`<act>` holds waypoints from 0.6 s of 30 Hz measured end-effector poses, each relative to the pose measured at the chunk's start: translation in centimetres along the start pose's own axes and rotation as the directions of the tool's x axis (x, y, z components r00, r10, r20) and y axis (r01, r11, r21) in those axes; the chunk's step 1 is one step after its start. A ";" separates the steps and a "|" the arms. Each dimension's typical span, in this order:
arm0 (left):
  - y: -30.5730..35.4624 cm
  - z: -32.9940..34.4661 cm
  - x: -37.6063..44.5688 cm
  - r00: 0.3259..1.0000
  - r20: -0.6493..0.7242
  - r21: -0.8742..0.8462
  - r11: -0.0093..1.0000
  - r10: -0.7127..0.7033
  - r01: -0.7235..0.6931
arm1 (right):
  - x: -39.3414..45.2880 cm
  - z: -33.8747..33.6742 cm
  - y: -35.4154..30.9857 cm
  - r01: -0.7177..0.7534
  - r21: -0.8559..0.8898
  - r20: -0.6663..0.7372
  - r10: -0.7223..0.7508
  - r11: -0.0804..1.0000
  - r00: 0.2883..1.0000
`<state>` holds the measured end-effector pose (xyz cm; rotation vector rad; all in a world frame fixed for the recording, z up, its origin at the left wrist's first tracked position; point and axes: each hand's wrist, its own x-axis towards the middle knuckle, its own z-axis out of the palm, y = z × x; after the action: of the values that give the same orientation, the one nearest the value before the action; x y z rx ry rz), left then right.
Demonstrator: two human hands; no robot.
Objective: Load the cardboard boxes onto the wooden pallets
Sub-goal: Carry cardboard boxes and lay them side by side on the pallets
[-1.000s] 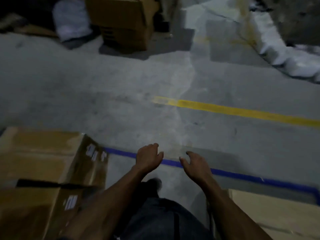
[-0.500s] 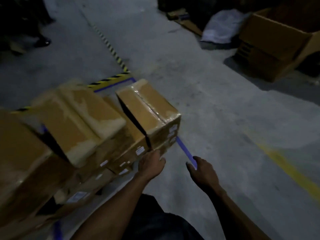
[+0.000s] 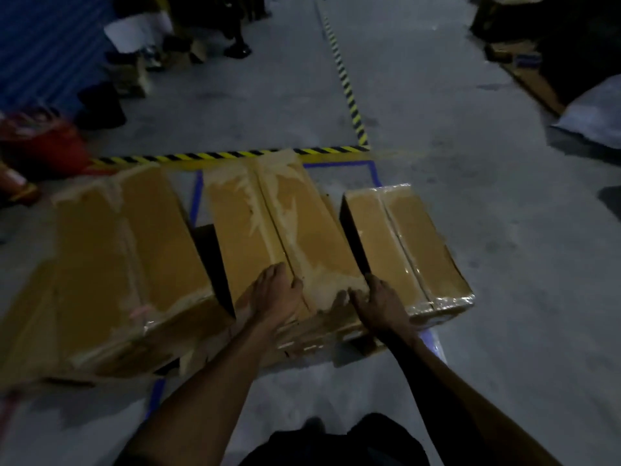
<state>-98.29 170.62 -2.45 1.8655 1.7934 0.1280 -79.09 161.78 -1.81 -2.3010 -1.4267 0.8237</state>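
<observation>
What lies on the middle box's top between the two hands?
In the head view, between the left hand and right hand runs the middle box's centre seam and a patch of torn, whitish tape. Nothing else sits there.

Dark gaps between three close-set boxes
</observation>
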 end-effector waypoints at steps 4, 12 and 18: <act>-2.0 -2.2 3.7 0.981 -0.103 -0.013 0.986 -0.166 0.166 | 6.0 -0.1 -3.5 0.047 -0.039 0.053 -0.045 0.998 0.998; -5.9 -3.4 10.7 0.878 -0.077 -0.161 0.875 -0.472 0.456 | 18.0 1.9 -8.3 0.100 -0.011 0.174 -0.097 0.995 0.980; -7.2 -3.0 14.6 0.776 -0.019 -0.316 0.740 -0.630 0.593 | 23.5 4.0 -9.4 -0.008 0.073 0.209 -0.007 0.997 0.978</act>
<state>-104.49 185.17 -7.38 1.0016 2.2439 0.2523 -80.30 186.83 -7.16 -2.2138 -1.4532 1.1278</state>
